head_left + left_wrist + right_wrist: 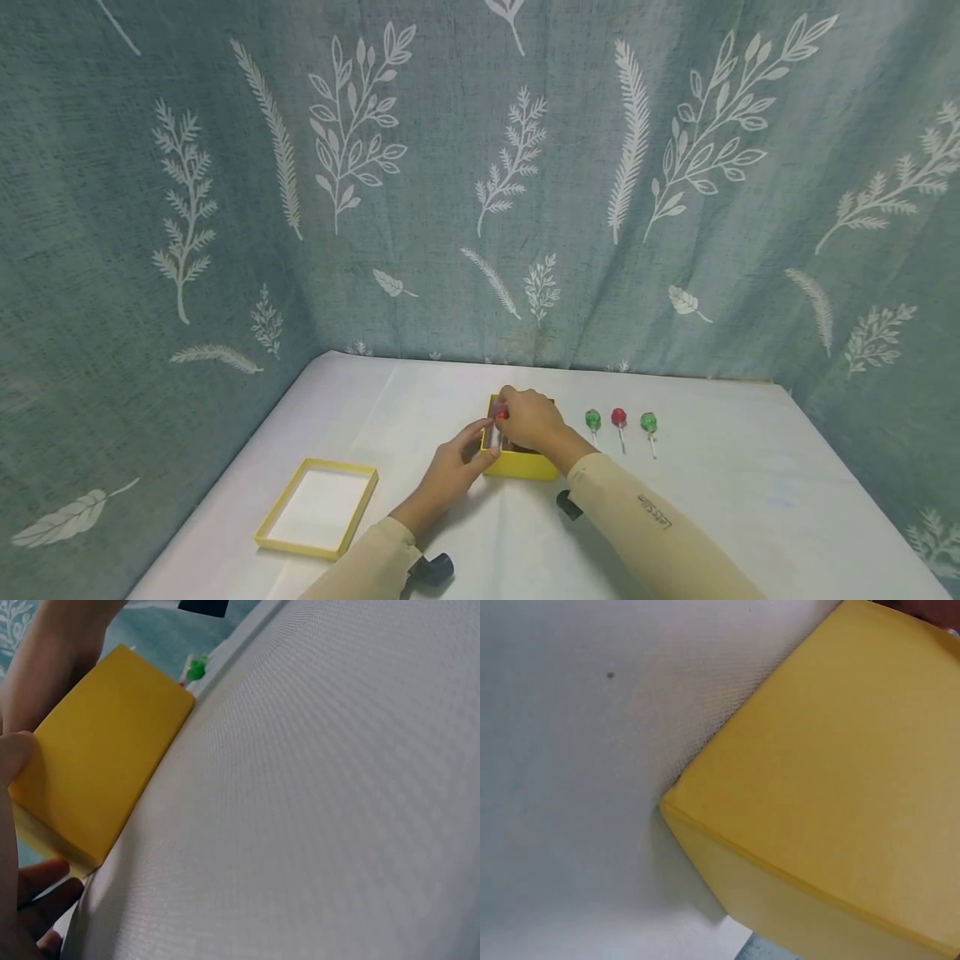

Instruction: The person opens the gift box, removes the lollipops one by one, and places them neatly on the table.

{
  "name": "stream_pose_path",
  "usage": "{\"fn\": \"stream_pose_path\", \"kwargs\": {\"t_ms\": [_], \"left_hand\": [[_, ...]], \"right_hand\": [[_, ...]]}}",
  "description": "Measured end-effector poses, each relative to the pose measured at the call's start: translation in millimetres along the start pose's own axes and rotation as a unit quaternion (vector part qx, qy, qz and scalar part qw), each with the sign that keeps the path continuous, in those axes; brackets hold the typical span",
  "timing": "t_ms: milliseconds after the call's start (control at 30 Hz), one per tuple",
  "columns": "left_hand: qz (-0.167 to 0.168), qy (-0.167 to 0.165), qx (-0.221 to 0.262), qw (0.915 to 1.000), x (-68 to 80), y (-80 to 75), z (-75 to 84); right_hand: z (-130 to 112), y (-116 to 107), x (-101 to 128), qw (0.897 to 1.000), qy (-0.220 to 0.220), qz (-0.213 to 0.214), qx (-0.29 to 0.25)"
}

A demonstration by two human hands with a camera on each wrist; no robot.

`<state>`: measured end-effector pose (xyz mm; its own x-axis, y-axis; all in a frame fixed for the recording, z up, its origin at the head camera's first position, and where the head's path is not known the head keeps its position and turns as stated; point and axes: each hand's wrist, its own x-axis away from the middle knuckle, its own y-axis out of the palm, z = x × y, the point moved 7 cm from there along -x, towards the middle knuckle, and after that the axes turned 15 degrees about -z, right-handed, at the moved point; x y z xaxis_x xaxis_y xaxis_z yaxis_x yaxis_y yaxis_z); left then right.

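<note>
A yellow box [520,465] without its lid stands on the white table, longer side toward me. My left hand [448,468] holds its left end, the thumb against the front face and the fingers along the left side. Over the box's top, my right hand [528,417] has its fingers curled downward and pinches a red lollipop [502,414] at the left part of the inside. A white stick shows below the red head. Most of the contents are hidden under the right hand. Both wrist views show the yellow box's front face [112,742] [832,765] close up.
To the right of the box lie a green lollipop [592,419], a red-wrapped lollipop [618,417] and another green lollipop [648,422] in a row. A yellow-rimmed lid [315,508] lies inside-up at the left. Behind the table hangs a leaf-patterned curtain [465,192].
</note>
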<state>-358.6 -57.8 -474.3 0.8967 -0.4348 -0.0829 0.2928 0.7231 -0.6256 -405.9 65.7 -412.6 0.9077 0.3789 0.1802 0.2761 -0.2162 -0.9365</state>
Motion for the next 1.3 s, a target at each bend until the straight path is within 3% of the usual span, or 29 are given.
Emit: {"fn": "stream_pose_path", "kwargs": {"t_ms": [633, 1300], "left_hand": [[0.009, -0.006, -0.007, 0.9999, 1.0, -3.5, -2.7], [0.003, -0.027, -0.001, 0.9996, -0.9, 1.3, -1.8]], "right_hand": [[20.1, -22.8, 19.1, 0.991, 0.011, 0.072, -0.108], [50.7, -38.1, 45.0, 0.983, 0.026, 0.107, -0.147]]}}
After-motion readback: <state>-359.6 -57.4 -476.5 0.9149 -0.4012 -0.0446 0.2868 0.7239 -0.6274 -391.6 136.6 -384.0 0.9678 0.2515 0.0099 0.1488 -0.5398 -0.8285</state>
